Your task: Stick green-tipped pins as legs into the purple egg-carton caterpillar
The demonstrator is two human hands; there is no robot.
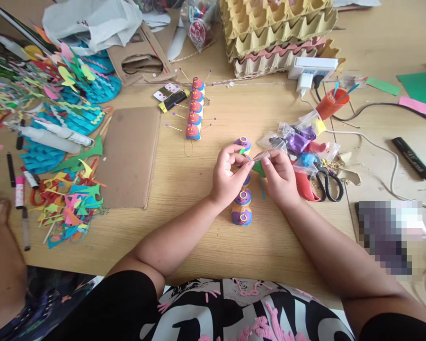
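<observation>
Both hands meet over a purple egg-carton caterpillar [242, 197] with yellow rings on its bumps. My left hand [229, 175] and my right hand [280, 179] pinch a small clear plastic bag [259, 157] between thumbs and fingers. Green material [259, 169], which looks like soft clay, shows under the bag near my right thumb. A green bit is also visible by my left fingertips. The caterpillar's middle is partly hidden by my hands. Farther back stands a red and blue egg-carton caterpillar [195, 109] with purple-tipped sticks along its sides.
Bags of coloured clay [301, 139] and black-and-red scissors [326, 182] lie at the right, near an orange cup [333, 103] and a power strip [314, 67]. Egg trays [273, 42] are stacked behind. Cardboard [128, 156] and paper scraps [73, 203] lie left, beside another person's arm [3, 265].
</observation>
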